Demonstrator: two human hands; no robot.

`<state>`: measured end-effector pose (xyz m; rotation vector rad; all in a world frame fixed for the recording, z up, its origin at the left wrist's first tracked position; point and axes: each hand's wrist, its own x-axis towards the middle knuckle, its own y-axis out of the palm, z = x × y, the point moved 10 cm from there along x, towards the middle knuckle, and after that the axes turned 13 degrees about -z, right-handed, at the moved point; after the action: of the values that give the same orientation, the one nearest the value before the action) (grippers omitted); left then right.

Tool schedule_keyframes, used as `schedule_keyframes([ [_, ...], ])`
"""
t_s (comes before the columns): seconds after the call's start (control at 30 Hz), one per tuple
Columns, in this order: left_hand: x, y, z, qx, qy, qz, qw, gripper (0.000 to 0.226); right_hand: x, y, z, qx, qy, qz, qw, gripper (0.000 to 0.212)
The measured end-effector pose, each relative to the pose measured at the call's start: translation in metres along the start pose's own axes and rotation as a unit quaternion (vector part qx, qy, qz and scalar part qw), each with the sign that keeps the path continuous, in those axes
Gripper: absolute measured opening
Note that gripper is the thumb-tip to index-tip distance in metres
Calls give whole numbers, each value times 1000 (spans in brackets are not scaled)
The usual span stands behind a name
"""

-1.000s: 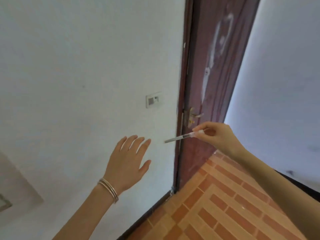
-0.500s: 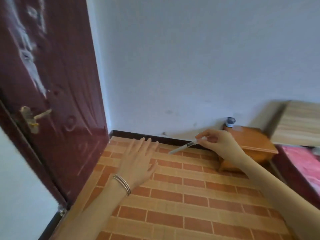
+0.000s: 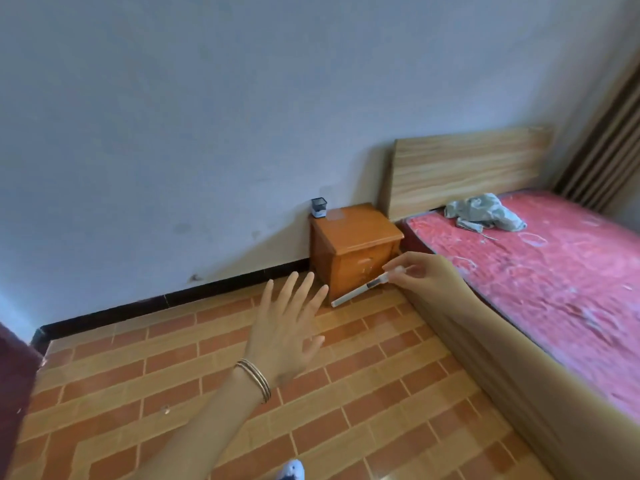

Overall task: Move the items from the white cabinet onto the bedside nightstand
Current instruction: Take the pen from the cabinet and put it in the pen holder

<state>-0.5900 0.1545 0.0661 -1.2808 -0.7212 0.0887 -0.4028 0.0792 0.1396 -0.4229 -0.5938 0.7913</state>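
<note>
left hand (image 3: 287, 337) up close, fingers (image 3: 304, 289) spread wide with nothing in them, right hand (image 3: 429, 277) pinching one white pen (image 3: 363, 291) in mid-air in front of the bedside table (image 3: 360, 225), one mesh cup (image 3: 319, 206) on its back corner, contents can't tell, one crumpled cloth (image 3: 485, 214) on the bed (image 3: 554, 282)

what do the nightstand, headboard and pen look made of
Nightstand: likely wood, glossy orange-brown varnish; sheen on top. Headboard: pale wood or laminate, matte, streaky grain. Pen: probably plastic, smooth white barrel, clear end, pinched in the right hand.
</note>
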Motion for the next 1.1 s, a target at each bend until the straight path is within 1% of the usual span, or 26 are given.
schedule_keyframes([
  [0.07,17,29,1,-12,15,14,1000,74,22,-2,-17,-14,10,-8,1000,6],
  [0.2,67,65,20,-38,37,-3,999,75,80,6,-39,-33,21,-16,999,8],
  [0.33,137,80,65,-60,36,-36,997,71,150,19,-41,-34,21,-26,999,9],
  [0.53,233,87,132,-65,20,-80,994,61,248,42,-44,-41,8,-47,998,9],
  [0.67,269,113,169,-60,-4,-65,996,60,300,72,-59,-36,9,-25,999,12],
  [0.87,314,192,210,-44,-29,-30,998,57,388,118,-107,-27,17,2,999,14],
  [0.97,364,225,227,-42,-34,-18,998,56,448,132,-136,-32,21,7,999,17],
  [1.1,450,261,255,-37,-43,-29,998,56,542,145,-178,-36,35,7,999,15],
])
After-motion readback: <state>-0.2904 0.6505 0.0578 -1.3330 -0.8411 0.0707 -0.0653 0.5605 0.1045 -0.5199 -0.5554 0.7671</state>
